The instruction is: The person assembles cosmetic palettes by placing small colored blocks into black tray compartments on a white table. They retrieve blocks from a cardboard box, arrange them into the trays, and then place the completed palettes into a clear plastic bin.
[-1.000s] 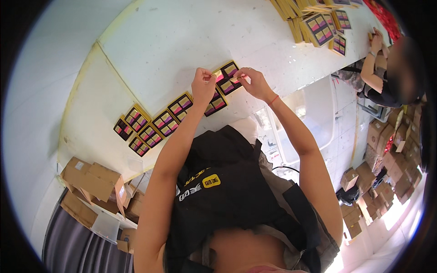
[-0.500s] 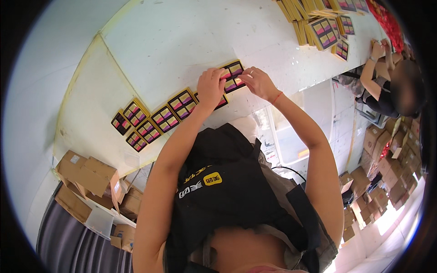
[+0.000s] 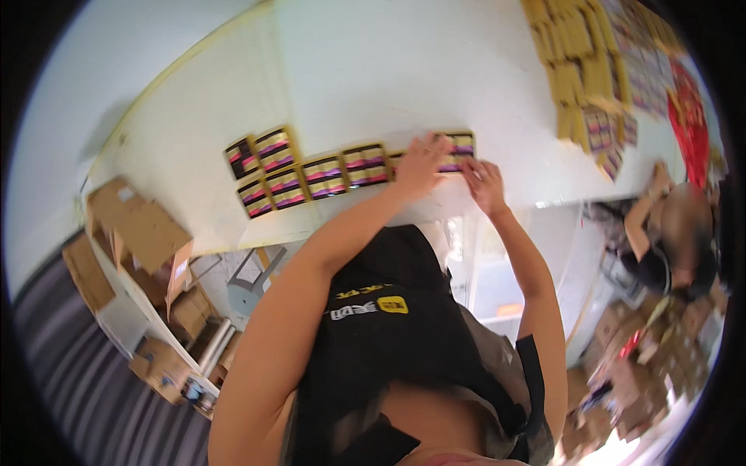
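- Gold-rimmed black tray with yellow, pink and purple blocks (image 3: pixel 461 146): I have it at the right-hand end of a row, lying flat on the smooth white tabletop (image 3: pixel 350 85).
- From my bare left hand (image 3: pixel 422 167) the tray lies to the right; from my bare right hand (image 3: pixel 486 185) it lies ahead and slightly left. My left is nearer, its fingers overlapping the tray's left part, while my right fingertips sit at the lower right corner.
- The tray's outline reads nearly square to me, so I can't pick out a long axis.
- My left fingers reach out over the tray; blur hides whether they press or pinch anything. My right fingers are bent with little gap showing, and I can't tell if they hold something.
- Left of my hands, matching gold-rimmed black trays (image 3: pixel 364 165) run along the table, two of them set behind the row. The leftmost rear one shows more bare black than the others.
- The blocks look like glossy, banded rectangles; the rims look like stiff card.
- Far right, I see yellow-edged stacked boxes (image 3: pixel 579 66) beside a crinkled, shiny red sheet (image 3: pixel 688 124).
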`<control>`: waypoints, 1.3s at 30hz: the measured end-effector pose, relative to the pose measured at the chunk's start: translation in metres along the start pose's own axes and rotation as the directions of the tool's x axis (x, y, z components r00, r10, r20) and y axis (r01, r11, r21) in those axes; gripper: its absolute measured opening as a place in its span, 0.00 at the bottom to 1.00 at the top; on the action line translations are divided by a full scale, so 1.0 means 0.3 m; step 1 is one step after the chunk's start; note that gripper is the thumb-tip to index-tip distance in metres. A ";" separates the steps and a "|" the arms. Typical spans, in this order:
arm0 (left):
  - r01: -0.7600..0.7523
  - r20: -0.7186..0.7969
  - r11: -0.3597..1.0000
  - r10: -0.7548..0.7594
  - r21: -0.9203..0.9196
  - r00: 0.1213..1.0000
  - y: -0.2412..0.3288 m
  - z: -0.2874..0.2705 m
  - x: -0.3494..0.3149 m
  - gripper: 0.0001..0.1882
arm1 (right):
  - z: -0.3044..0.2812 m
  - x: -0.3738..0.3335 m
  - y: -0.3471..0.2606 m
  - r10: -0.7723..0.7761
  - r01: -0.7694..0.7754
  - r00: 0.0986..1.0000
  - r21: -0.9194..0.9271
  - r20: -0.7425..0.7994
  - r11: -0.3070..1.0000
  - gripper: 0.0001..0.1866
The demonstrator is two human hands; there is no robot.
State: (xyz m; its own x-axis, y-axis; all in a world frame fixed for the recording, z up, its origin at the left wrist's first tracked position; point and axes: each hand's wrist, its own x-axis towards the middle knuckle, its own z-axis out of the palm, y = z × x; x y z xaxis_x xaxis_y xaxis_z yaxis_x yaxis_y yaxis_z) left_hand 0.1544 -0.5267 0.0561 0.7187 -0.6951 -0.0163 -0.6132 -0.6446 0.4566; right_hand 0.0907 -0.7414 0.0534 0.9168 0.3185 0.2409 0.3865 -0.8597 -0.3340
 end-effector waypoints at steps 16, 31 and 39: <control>0.473 -0.653 0.613 -0.751 -0.633 0.098 -0.804 -1.104 -1.602 0.12 | 0.212 0.227 -0.706 0.378 -0.349 0.912 0.182 -0.158 0.919 0.23; 0.810 -0.715 0.399 -0.698 -0.429 -0.035 -2.130 -1.627 -2.592 0.12 | 0.550 0.661 -1.877 0.270 -0.276 0.960 0.380 0.070 0.883 0.19; 0.956 -0.037 0.289 -0.956 0.039 0.291 -2.771 -1.443 -2.615 0.24 | 0.494 0.547 -1.953 0.619 -0.613 0.779 0.342 0.106 0.713 0.17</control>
State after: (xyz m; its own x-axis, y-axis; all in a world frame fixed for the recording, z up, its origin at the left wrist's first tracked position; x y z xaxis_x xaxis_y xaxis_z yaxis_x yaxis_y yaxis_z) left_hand 0.2423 0.6924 0.0746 0.8074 0.4259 -0.4084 0.4970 -0.8639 0.0817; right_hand 0.0295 -0.1264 0.1536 0.9635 -0.2415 -0.1156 -0.2519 -0.6714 -0.6970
